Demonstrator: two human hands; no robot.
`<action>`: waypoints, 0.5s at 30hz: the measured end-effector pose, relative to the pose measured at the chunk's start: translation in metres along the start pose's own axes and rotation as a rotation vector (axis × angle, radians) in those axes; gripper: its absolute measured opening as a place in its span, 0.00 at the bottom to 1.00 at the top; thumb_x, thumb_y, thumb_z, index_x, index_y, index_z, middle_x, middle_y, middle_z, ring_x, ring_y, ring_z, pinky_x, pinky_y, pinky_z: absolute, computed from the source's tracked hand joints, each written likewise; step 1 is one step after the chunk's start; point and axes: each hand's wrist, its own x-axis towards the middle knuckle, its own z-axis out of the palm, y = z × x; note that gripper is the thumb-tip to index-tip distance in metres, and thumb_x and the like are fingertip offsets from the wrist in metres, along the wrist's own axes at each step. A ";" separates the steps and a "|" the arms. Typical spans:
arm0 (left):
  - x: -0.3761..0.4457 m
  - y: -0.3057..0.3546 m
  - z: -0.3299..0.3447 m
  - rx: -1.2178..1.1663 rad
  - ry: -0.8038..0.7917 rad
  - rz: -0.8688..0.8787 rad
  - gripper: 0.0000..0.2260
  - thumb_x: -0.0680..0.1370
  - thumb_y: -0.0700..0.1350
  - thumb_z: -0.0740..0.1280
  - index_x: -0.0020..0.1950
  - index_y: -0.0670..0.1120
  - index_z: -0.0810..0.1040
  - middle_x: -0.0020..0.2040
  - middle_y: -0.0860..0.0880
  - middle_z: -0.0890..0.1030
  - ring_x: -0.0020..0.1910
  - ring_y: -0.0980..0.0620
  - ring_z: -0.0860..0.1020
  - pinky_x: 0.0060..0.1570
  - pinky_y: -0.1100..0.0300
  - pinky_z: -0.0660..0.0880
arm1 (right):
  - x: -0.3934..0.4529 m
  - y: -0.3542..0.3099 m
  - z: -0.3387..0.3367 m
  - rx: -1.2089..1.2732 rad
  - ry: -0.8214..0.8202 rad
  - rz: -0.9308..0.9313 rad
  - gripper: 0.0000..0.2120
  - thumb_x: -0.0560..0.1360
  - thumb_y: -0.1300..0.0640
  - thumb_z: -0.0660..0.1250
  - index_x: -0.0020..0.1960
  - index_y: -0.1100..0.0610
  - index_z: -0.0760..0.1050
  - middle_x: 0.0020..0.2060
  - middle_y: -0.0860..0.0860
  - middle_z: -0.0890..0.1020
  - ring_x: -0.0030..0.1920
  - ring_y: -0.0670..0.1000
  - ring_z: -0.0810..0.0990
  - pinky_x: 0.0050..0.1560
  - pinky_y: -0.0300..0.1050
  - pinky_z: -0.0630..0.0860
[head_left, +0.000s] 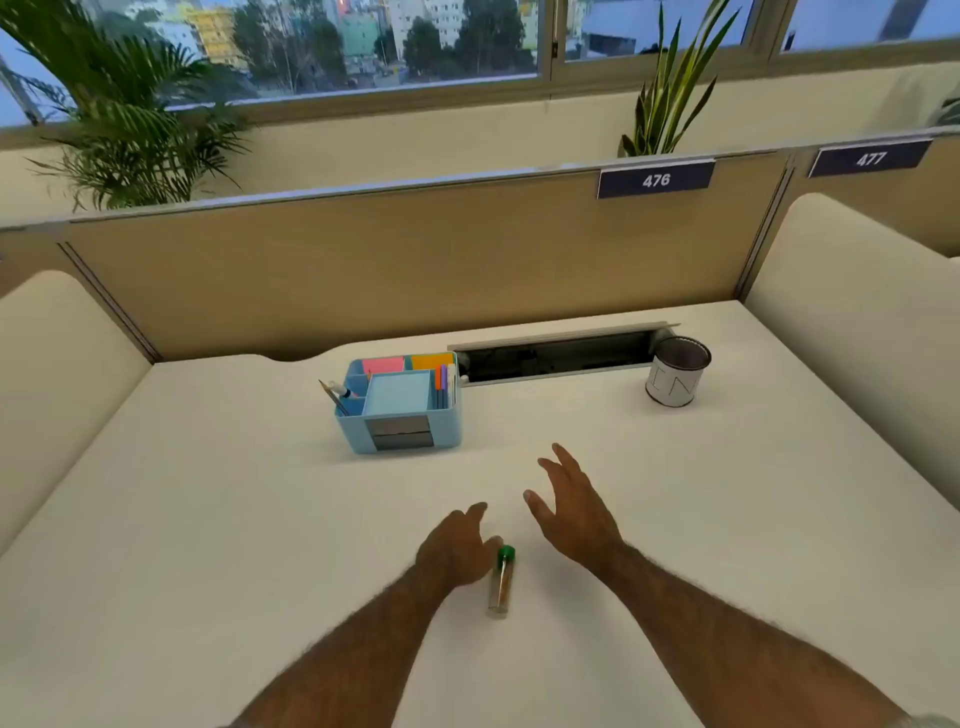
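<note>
A small clear tube with a green cap (502, 582) lies on the white desk (208, 519), cap pointing away from me. My left hand (460, 545) hovers just left of the cap with loosely curled fingers, holding nothing; whether the thumb touches the cap I cannot tell. My right hand (569, 506) is spread open above the desk, a little right of and beyond the tube. A light blue desk organiser (400, 408) with coloured sticky notes, pens and a pencil stands further back, left of centre.
A mesh pen cup (677, 371) stands at the back right beside an open cable tray (556, 356). A tan partition (363, 270) labelled 476 closes the far edge, padded dividers flank both sides, and plants stand behind.
</note>
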 end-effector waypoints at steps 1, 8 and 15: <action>-0.001 0.001 0.004 -0.015 -0.006 0.011 0.30 0.77 0.58 0.59 0.76 0.50 0.58 0.74 0.43 0.68 0.71 0.44 0.67 0.69 0.53 0.64 | -0.003 0.002 0.004 0.018 0.003 0.018 0.25 0.78 0.46 0.60 0.71 0.55 0.64 0.77 0.51 0.57 0.74 0.52 0.61 0.71 0.49 0.66; -0.004 0.007 0.032 -0.032 0.018 0.034 0.24 0.76 0.58 0.63 0.70 0.51 0.69 0.61 0.45 0.73 0.60 0.47 0.74 0.57 0.59 0.69 | -0.031 0.018 0.030 0.125 -0.040 0.082 0.17 0.75 0.53 0.68 0.60 0.59 0.73 0.67 0.54 0.71 0.64 0.52 0.73 0.63 0.46 0.72; 0.007 0.013 0.029 -0.353 0.148 -0.012 0.14 0.74 0.47 0.68 0.58 0.45 0.78 0.54 0.44 0.81 0.51 0.48 0.79 0.50 0.60 0.73 | -0.033 0.014 0.037 0.229 -0.065 0.163 0.08 0.76 0.53 0.66 0.49 0.57 0.79 0.48 0.51 0.82 0.45 0.48 0.79 0.49 0.42 0.76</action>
